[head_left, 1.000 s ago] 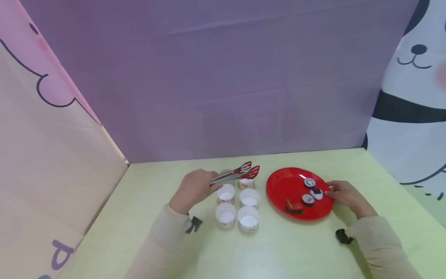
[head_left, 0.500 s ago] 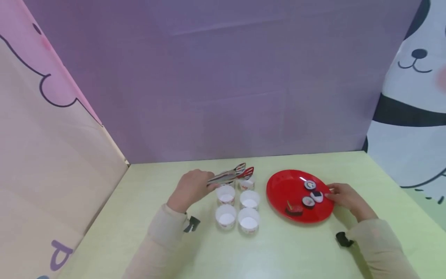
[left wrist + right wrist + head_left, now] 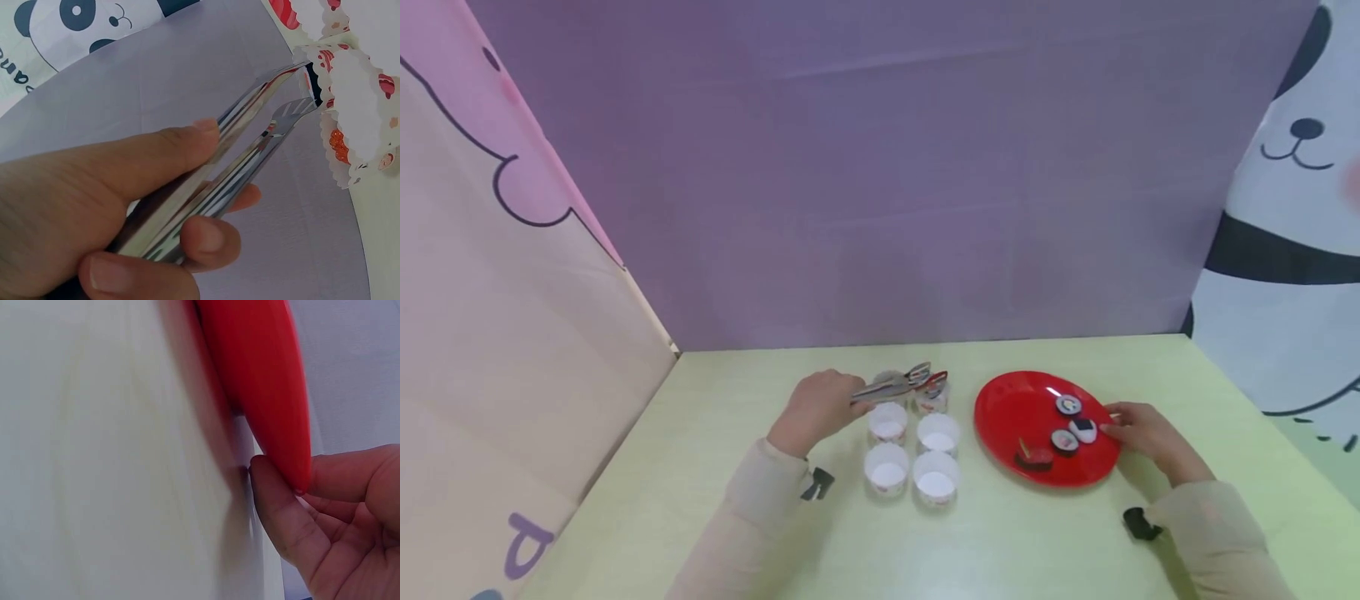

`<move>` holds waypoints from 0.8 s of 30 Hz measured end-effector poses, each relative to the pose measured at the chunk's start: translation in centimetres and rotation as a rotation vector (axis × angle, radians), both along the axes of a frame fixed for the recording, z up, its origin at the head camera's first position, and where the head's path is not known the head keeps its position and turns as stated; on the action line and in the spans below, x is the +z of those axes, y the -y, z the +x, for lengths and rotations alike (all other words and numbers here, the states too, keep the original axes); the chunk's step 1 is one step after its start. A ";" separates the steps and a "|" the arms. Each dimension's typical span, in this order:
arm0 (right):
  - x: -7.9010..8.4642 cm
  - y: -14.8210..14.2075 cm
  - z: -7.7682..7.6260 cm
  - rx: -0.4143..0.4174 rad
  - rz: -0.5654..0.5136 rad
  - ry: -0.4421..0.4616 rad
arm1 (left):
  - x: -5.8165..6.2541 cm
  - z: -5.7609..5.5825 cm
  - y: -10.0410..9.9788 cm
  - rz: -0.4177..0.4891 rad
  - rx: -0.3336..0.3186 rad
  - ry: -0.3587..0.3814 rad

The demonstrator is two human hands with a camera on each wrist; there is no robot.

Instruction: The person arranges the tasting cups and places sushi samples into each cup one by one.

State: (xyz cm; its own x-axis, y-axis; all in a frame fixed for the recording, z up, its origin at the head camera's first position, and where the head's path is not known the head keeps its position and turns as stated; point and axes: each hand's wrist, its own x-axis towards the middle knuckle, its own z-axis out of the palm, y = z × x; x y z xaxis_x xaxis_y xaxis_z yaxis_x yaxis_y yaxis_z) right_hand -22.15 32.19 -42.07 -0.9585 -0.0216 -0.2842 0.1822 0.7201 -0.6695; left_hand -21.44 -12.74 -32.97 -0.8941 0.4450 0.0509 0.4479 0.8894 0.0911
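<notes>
My left hand (image 3: 822, 408) grips metal tongs (image 3: 887, 388), thumb on one arm and fingers round the other. Their slotted tips stand slightly apart over the back pair of white paper cups (image 3: 931, 398). In the left wrist view, a dark piece with white and orange (image 3: 312, 86) shows inside a cup's scalloped rim, right by the tips. My right hand (image 3: 1146, 433) pinches the right rim of a red plate (image 3: 1007, 408) between thumb and fingers. On this plate lie two toy sushi rolls (image 3: 1064, 442), a white rice ball (image 3: 1082, 430) with a black patch and a red-topped nigiri (image 3: 1034, 458).
Several more paper cups (image 3: 886, 468) stand in two columns left of the plate, their mouths up. The pale table (image 3: 715, 467) meets a purple backdrop (image 3: 880, 208) behind and a printed panel (image 3: 535, 350) at the left. A panda panel (image 3: 1285, 292) rises at the right.
The tongs have shifted a little left and down, closer over the back cups. My right hand stays on the plate's rim. The head view has tilted up slightly.
</notes>
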 end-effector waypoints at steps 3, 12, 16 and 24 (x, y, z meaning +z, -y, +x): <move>0.1 0.1 0.0 0.001 0.007 -0.003 | 0.0 0.0 -0.1 0.005 -0.006 0.010; 0.1 0.1 0.2 0.006 -0.004 -0.010 | 0.3 -0.2 -0.6 -0.004 0.005 0.041; 0.1 0.1 0.2 0.003 -0.009 -0.009 | 0.5 -0.3 -0.8 -0.028 0.012 0.035; -0.2 0.0 0.1 0.003 -0.009 -0.017 | 0.7 -0.1 -1.0 -0.026 0.013 0.033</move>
State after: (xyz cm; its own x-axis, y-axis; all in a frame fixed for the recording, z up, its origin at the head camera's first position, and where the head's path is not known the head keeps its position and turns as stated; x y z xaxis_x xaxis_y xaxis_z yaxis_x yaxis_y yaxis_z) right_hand -22.06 32.22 -42.31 -0.9630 -0.0273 -0.2681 0.1688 0.7143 -0.6792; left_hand -21.56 -11.78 -32.28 -0.9009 0.4339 0.0095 0.4332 0.8975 0.0823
